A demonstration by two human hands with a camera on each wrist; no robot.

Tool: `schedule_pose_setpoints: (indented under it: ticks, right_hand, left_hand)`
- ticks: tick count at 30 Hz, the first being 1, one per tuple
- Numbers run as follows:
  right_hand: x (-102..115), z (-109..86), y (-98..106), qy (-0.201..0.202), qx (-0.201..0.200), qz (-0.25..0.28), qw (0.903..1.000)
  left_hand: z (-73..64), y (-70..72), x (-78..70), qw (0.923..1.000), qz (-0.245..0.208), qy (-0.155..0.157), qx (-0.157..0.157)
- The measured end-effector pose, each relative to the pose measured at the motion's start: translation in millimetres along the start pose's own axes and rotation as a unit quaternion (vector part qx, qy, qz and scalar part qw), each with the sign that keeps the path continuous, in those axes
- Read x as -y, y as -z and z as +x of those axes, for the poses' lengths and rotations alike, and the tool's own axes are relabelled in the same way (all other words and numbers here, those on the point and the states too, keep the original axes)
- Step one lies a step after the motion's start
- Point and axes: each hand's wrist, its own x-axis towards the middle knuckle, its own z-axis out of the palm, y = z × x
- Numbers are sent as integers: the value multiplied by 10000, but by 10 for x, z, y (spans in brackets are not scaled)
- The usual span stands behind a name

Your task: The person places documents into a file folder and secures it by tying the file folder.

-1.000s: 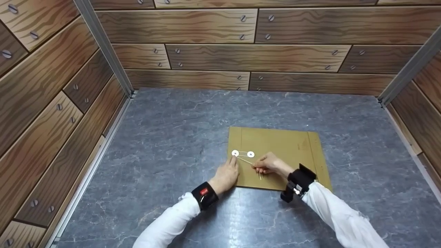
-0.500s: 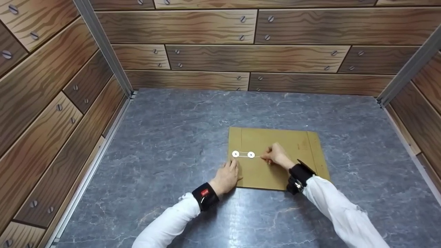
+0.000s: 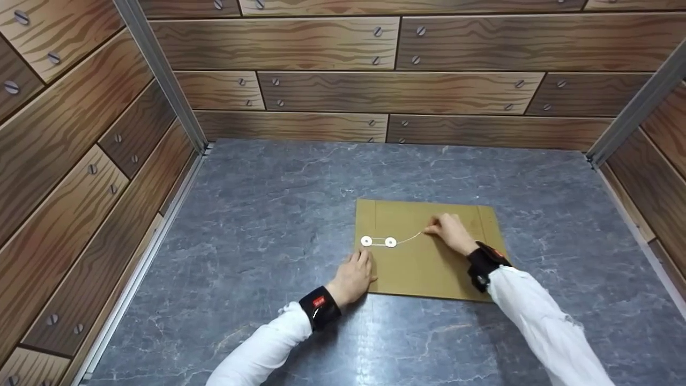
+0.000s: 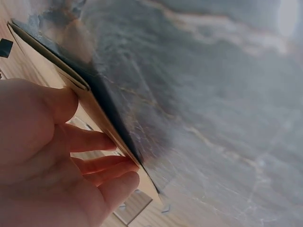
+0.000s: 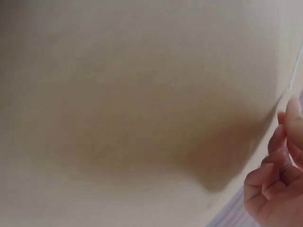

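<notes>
A brown kraft envelope (image 3: 418,273) lies flat on the dark marbled surface. Two white round buttons, the left one (image 3: 366,241) and the right one (image 3: 390,243), sit near its left edge with white string (image 3: 378,245) running between them. From the right button the string's loose end arcs up to my right hand (image 3: 452,231), which pinches it between thumb and fingertips above the envelope. My left hand (image 3: 351,277) rests on the envelope's left edge, fingers fairly straight. In the left wrist view its fingertips touch the folded envelope edge (image 4: 102,113).
The marbled surface (image 3: 268,214) extends around the envelope on all sides. Wood-plank patterned walls (image 3: 332,91) stand at the back, left and right, with grey metal posts (image 3: 166,80) at the corners.
My right hand has moved right and away from me, bringing the string from below the left button round to the right button's far side. The left hand stays on the envelope's edge.
</notes>
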Motion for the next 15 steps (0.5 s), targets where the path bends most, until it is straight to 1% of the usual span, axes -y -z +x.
schedule_pose_setpoints:
  ticks: [2,4,5,6,8,9,11,12,14,15]
  right_hand:
    - [-4,4,44,-85,-47,9,10000]
    - [9,16,87,-102,-133,-53,9998]
    - [20,24,110,-79,-186,-94,9998]
    - [27,32,134,-17,-250,-145,9996]
    - [46,53,197,132,-429,-360,9983]
    - [55,67,234,212,-513,-507,9972]
    - [66,102,319,346,-676,-813,9938]
    - [74,124,367,370,-750,-991,9916]
    - [96,174,468,284,-826,-1370,9867]
    - [107,204,515,207,-807,-1486,9854]
  left_hand:
    - [-7,-9,2,10000,-40,12,15]
    - [0,-18,6,9999,-134,8,100]
    - [21,-129,-5,9999,-170,24,-14]
    - [36,-121,12,9991,-416,56,82]
    - [84,-91,69,9951,-968,180,126]
    - [118,-63,116,9915,-1260,282,147]
    - [208,23,254,9837,-1736,469,-2]
    - [251,185,362,9790,-1953,577,28]
    - [376,285,564,9772,-1974,718,-306]
    - [440,341,674,9757,-1989,813,-425]
